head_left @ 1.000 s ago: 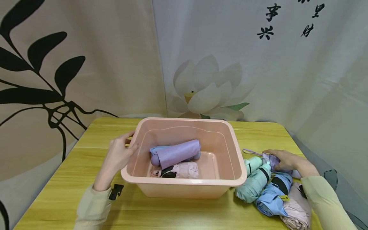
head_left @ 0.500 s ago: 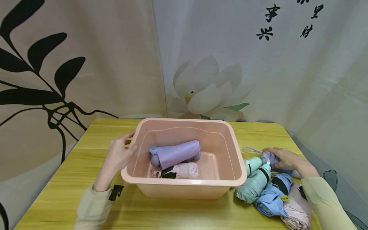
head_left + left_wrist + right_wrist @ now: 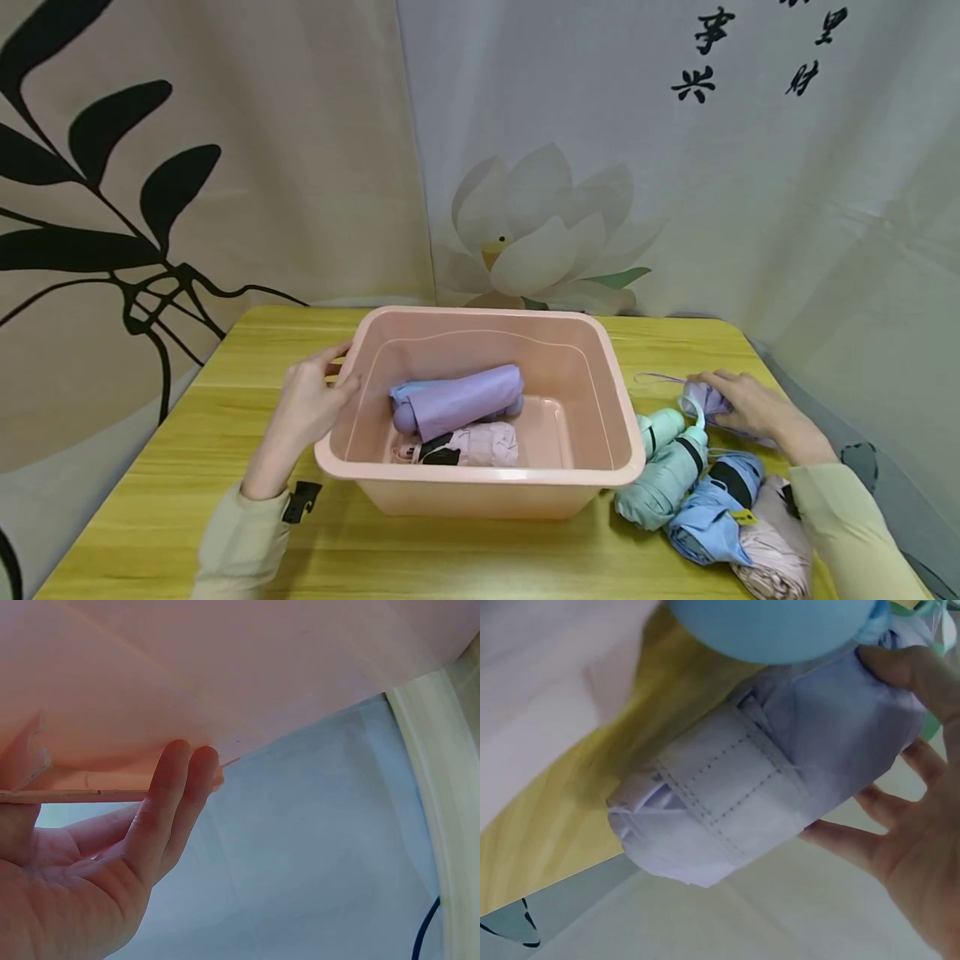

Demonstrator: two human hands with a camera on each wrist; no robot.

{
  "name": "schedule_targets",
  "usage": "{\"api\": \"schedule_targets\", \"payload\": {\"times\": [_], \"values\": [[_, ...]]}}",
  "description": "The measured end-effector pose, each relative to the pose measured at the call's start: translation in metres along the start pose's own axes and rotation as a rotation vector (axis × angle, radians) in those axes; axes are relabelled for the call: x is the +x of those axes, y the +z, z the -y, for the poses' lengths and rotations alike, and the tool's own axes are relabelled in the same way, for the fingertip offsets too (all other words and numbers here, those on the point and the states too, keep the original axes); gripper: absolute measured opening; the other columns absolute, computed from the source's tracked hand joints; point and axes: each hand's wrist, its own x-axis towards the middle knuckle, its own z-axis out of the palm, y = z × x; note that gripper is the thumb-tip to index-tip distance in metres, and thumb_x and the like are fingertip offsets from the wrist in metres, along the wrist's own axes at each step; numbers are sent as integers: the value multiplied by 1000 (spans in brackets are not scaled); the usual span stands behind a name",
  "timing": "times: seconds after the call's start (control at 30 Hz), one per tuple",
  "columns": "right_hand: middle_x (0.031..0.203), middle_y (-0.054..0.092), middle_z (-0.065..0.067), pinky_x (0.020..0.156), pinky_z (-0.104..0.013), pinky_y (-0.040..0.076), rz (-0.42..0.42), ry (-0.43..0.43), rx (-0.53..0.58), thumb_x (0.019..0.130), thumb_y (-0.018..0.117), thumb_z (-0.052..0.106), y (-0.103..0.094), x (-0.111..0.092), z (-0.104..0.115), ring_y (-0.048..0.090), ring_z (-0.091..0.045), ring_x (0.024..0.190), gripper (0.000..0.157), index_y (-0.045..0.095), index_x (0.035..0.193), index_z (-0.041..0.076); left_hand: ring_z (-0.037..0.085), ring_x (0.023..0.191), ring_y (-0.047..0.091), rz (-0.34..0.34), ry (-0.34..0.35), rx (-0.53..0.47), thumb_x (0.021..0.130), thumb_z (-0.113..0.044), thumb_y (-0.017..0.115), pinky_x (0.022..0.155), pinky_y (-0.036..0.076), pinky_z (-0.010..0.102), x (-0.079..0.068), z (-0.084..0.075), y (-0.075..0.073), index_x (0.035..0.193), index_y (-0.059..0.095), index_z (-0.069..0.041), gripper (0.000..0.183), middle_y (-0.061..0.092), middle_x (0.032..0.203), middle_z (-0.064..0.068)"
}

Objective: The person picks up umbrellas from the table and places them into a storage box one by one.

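My left hand (image 3: 311, 400) holds the left rim of a pink plastic tub (image 3: 480, 475); in the left wrist view its fingers (image 3: 169, 795) lie against the outer wall under the rim. In the tub lie a purple folded umbrella (image 3: 465, 400), a pale pink one (image 3: 491, 444) with a black strap, and something blue partly hidden beneath the purple one. At the right, my right hand (image 3: 757, 412) grips a lavender folded umbrella (image 3: 847, 727) with thumb and fingers. Its strap (image 3: 727, 780) shows in the right wrist view; in the head view the hand covers much of it.
Beside the tub's right wall lie mint green folded umbrellas (image 3: 663, 492), a blue one (image 3: 712, 517) with a black strap, and a pale pink one (image 3: 772, 542) under the right forearm. The wooden table (image 3: 465, 558) ends at a curtain (image 3: 337, 167) behind.
My right hand has moved slightly up and away with the lavender umbrella, apart from the blue and pink ones. The left hand and the tub stay put.
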Motion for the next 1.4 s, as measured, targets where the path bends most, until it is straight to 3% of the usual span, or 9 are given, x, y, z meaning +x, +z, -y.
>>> {"api": "schedule_targets", "payload": {"times": [0.13,0.3,0.6,1.0,1.4], "values": [[110,63,-19,65,-55,53,-10,54,-36,73,78,9,-10,-1,5,60,-38,90,59,51,126,15,46,105,62,-3,4,10,89,-8,55,78,58,47,0,0,0,137,44,8,51,53,127,36],[115,61,-19,58,-56,51,-60,88,-50,73,78,12,-24,0,13,56,-44,94,60,51,127,17,47,103,63,-3,7,12,89,-8,55,77,59,47,-1,0,0,136,44,8,51,53,126,36],[115,61,-18,50,-54,49,-212,37,-112,72,78,11,-44,6,27,55,-40,88,61,52,127,16,46,103,63,3,-3,8,89,-8,54,77,59,47,-1,0,0,137,44,8,52,54,126,36],[120,56,-15,47,-52,50,-365,-38,-196,72,79,12,-71,14,64,54,-41,95,67,50,132,17,46,105,62,-4,8,9,89,-9,53,79,58,48,0,1,-1,137,44,8,51,54,127,35],[118,55,-16,58,-58,52,-489,-153,-207,68,80,10,-88,26,90,53,-44,96,74,48,134,15,46,107,61,-3,2,10,90,-10,55,80,58,48,-1,-1,-1,137,45,7,51,52,129,35]]}}
